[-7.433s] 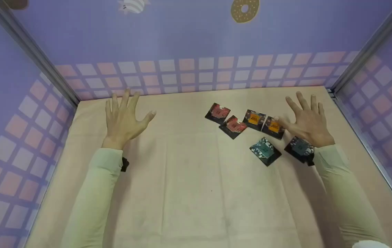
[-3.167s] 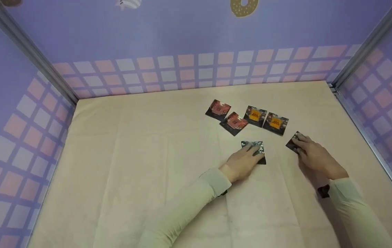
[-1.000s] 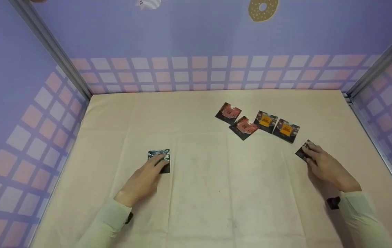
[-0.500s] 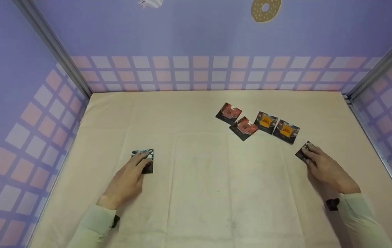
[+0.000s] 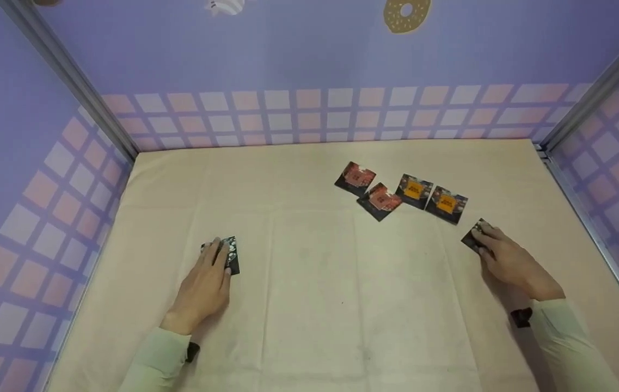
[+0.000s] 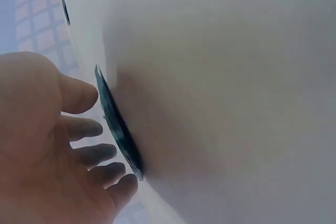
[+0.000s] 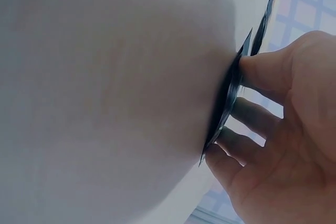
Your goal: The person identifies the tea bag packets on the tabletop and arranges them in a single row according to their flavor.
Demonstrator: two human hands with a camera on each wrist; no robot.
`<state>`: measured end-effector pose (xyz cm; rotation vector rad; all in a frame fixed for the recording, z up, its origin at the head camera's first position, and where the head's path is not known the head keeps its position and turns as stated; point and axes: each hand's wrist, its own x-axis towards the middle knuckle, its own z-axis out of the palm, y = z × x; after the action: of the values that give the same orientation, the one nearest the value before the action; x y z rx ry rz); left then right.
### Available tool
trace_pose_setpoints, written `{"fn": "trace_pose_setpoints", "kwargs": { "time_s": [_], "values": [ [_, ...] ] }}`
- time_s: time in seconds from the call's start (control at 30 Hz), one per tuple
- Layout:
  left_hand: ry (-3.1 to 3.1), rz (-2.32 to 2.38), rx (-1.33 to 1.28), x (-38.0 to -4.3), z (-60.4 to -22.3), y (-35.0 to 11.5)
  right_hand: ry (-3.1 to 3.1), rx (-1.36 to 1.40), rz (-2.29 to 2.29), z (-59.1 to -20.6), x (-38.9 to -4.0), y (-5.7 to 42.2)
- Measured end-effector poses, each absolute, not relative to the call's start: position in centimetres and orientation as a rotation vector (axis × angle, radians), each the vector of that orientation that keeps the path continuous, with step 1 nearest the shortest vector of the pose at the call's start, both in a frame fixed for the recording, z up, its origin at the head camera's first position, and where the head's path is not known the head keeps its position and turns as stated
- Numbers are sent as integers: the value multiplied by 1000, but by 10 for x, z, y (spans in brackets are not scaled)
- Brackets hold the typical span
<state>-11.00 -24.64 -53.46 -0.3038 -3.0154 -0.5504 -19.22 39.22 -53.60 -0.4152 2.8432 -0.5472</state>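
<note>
My left hand (image 5: 200,288) rests over a small square sachet (image 5: 233,257) with a dark, teal and white print, on the left of the cloth. Its fingers lie fairly straight across the sachet and hide much of it. From the left wrist, the thumb stands slightly off the thin dark sachet (image 6: 118,124), with the fingertips close to its far side. On the right, my right hand (image 5: 513,264) holds a matching dark sachet (image 5: 470,239) between thumb and fingers. The right wrist view has the thumb and fingertips touching that sachet (image 7: 227,98) near its ends.
Two red-and-black sachets (image 5: 379,201) overlap slightly or touch at the back, right of centre. Beside them lie two dark sachets with orange labels (image 5: 446,204). A creased pale cloth (image 5: 309,305) covers the table, with patterned panels (image 5: 309,54) on the back and sides.
My left hand has carried its teal sachet from right of centre to the left side and set its fingers straighter over it. The right hand stays with its sachet; the others lie unmoved.
</note>
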Motion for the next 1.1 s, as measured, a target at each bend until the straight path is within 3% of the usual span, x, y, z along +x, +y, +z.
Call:
{"fn": "trace_pose_setpoints", "kwargs": {
  "time_s": [1.1],
  "values": [
    [-3145, -615, -266, -113, -535, -240, 2812, -556, -526, -532, -173, 348]
  ]
}}
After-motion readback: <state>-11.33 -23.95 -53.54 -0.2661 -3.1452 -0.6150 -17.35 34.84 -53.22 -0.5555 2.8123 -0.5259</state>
